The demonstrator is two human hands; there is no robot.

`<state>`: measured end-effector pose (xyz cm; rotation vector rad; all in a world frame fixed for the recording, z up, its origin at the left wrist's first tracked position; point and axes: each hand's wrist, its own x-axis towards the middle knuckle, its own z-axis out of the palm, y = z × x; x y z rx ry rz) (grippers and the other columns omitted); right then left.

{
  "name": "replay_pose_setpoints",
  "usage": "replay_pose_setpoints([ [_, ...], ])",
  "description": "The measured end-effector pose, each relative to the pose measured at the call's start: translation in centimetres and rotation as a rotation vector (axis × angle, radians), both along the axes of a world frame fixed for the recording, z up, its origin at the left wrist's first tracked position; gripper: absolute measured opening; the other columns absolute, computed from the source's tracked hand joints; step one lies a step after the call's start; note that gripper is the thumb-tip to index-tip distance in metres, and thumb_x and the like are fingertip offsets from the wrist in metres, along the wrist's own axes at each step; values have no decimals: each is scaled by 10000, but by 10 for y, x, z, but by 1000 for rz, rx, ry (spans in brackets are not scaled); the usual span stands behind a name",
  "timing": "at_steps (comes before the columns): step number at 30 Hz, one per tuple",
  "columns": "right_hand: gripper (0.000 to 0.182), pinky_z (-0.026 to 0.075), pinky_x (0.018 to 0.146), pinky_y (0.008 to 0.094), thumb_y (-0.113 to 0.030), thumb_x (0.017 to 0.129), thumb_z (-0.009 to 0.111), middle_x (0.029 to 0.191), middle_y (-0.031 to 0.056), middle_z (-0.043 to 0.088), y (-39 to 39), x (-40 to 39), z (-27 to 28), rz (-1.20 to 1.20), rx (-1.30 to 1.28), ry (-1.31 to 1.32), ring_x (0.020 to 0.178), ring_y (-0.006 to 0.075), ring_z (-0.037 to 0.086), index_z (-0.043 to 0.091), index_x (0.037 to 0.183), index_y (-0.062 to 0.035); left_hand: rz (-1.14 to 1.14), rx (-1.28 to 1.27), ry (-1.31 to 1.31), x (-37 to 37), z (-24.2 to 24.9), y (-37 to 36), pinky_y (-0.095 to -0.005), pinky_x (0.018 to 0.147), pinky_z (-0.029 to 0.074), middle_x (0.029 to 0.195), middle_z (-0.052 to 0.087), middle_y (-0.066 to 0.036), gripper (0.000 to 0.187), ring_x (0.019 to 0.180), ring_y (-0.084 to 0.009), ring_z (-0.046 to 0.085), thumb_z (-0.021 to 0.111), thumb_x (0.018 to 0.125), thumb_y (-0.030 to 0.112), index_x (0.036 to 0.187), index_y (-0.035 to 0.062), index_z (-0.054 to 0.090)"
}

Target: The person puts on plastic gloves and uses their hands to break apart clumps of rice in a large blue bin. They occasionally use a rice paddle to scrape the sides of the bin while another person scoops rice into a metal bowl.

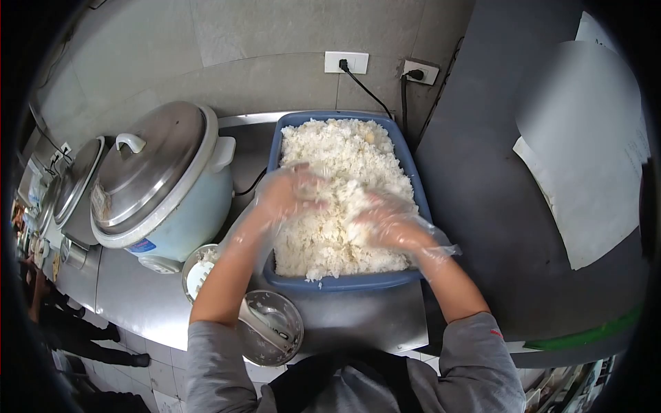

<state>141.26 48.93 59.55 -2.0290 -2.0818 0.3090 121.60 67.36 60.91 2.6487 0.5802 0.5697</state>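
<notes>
Cooked white rice [344, 148] fills a blue rectangular tub [358, 282] on the steel counter. Both hands wear clear plastic gloves and are in the rice. My left hand [290, 194], at the left middle of the tub, has its fingers spread and pointing right. Opposite it, my right hand [385, 220] reaches in from the right side, its fingers partly hidden by rice and blurred. Some loose rice lies between the two hands; whether the right fingers grip any of it is unclear.
A large lidded rice cooker [165, 186] stands left of the tub, with more cookers beyond. Two metal bowls [292, 313] [187, 275] with white utensils sit near the front edge. Papers [585, 151] lie on a dark surface at right. Plugged cords hang behind. Another person's legs show lower left.
</notes>
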Motion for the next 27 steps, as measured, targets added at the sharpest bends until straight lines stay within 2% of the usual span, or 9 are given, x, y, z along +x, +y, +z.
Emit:
replay_pose_setpoints([
  [4,450,385,1038,335,-86,639,778,1425,180,408,6,31,7,-255,49,107,1257,311,458,694,1077,-145,-159,-271,246,-47,4,-49,-375,961,444,1195,611,-156,616,1085,-339,589,764,696,478,1209,170,617],
  [6,424,424,991,314,-52,663,743,1343,184,491,9,41,4,-330,140,180,1182,294,530,691,1077,-128,-112,-95,675,-48,37,-87,-392,955,446,1188,606,-181,628,1073,-369,583,731,755,427,1303,181,548],
  [10,406,473,897,322,-39,699,684,1145,184,623,21,57,-1,-431,290,422,1033,304,608,674,1099,-104,-212,-334,494,-39,-31,-91,-422,1001,412,1227,554,-249,692,1083,-402,564,597,870,152,1475,196,265],
  [13,433,482,852,309,-51,731,701,1082,162,644,28,57,0,-504,350,473,964,244,613,620,1156,-70,-202,-103,142,-16,-80,-101,-418,1039,385,1294,494,-270,686,1104,-418,548,593,849,89,1463,156,294],
  [15,451,465,845,267,-55,764,744,1157,142,603,35,58,-6,-517,386,507,990,146,554,578,1183,-47,-161,-167,208,5,-78,-102,-412,1069,357,1329,464,-273,675,1110,-421,545,584,842,62,1454,131,306],
  [18,476,459,877,280,-69,772,745,1232,153,554,26,30,23,-417,450,465,1048,146,523,544,1204,-52,-77,-83,99,22,-73,-100,-425,1035,390,1309,489,-264,633,1082,-404,567,577,841,49,1427,91,341],
  [21,447,455,908,293,-63,789,727,1293,158,504,25,45,17,-59,434,841,1117,144,488,540,1194,-39,44,-130,230,46,-58,-79,-444,929,457,1223,554,-252,546,1007,-370,607,569,864,60,1379,47,390],
  [24,389,471,872,276,-41,804,702,1197,130,563,35,57,5,-264,506,621,1034,144,540,548,1161,-16,95,-69,379,78,-99,-30,-456,822,490,1079,615,-246,440,909,-362,631,553,910,149,1314,13,442],
  [27,369,491,811,335,-64,751,748,989,144,661,24,37,37,-538,402,853,853,218,635,608,1090,-29,149,-116,282,74,-60,-38,-442,835,485,1032,634,-242,451,917,-356,626,495,946,334,1240,-7,514],
])
